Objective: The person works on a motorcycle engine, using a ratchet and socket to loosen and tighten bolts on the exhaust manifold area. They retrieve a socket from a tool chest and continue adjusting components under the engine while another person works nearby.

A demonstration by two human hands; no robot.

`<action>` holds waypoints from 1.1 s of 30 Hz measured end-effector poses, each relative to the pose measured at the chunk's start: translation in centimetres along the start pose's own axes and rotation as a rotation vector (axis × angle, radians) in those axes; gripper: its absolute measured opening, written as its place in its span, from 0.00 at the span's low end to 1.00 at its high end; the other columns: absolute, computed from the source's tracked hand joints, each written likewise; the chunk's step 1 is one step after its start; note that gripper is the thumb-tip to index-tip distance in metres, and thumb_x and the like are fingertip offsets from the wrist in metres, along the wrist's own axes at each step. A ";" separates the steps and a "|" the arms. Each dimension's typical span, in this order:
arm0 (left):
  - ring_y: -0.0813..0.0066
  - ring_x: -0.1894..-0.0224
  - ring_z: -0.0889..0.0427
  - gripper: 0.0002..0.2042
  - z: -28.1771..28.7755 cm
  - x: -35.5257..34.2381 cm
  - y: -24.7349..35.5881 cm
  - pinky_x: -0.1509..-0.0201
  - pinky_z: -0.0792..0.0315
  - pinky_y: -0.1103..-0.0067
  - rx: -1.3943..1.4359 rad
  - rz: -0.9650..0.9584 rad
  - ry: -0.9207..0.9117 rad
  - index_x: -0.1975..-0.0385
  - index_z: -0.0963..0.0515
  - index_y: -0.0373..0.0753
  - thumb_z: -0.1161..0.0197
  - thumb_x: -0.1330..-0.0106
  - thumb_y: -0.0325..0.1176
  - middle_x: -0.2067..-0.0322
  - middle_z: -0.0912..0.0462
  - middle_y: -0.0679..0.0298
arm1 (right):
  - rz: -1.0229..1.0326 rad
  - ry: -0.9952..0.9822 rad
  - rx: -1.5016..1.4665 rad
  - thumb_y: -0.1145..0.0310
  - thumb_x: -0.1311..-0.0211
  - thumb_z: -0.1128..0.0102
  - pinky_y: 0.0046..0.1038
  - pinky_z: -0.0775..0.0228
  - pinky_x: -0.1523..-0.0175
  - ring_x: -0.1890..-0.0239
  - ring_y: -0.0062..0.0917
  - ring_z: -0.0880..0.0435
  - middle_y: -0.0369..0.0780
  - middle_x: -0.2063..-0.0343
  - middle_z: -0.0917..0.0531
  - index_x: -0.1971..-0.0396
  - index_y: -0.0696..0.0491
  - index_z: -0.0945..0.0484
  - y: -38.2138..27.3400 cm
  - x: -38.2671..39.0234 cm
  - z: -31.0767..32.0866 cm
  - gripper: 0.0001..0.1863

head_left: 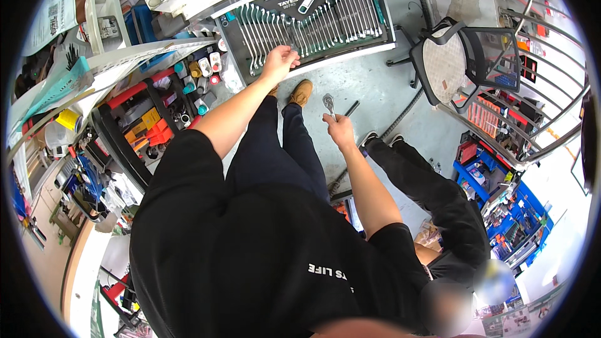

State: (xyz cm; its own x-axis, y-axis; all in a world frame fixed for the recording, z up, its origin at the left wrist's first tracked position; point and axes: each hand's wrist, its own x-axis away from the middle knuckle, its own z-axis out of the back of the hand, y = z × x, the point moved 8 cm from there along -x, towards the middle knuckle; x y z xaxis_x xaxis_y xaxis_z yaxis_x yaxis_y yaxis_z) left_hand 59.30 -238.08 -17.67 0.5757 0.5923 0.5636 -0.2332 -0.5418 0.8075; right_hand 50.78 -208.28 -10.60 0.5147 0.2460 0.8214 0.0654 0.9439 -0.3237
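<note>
An open drawer [385, 40] at the top holds rows of silver combination wrenches [344, 15] in a dark tray. My left hand [280, 61] reaches to the drawer's front, among the lower ends of the wrenches, its fingers curled; what they hold or touch, if anything, is too small to make out. My right hand [338, 129] is lower, over the floor, closed around the handle of a silver ratchet [328, 104], whose head points up toward the drawer.
A black mesh office chair [441, 66] stands right of the drawer. Another person's dark-clad legs [413, 181] stretch at the lower right. A black-and-red case [134, 119] with parts, bottles [203, 69] and shelving crowd the left. Long rods [400, 112] lie on the floor near blue bins [472, 172].
</note>
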 end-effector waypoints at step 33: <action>0.71 0.48 0.17 0.16 -16.2 28.0 26.2 0.42 0.23 0.76 -0.053 -0.043 -1.035 0.44 0.31 0.28 0.40 0.28 0.23 0.54 0.18 0.59 | 0.508 0.379 -0.927 0.63 0.37 0.29 0.19 0.44 0.77 0.81 0.09 0.33 0.27 0.79 0.21 0.67 0.56 0.15 -18.0 27.4 18.6 0.11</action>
State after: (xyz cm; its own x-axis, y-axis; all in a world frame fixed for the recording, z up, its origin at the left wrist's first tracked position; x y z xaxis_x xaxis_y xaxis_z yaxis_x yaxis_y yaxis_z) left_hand 56.67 -225.99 22.07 0.9702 -0.2053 0.1290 -0.2161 -0.4909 0.8440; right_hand 47.83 -214.45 26.50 0.8792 0.3233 0.3500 0.3038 0.1854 -0.9345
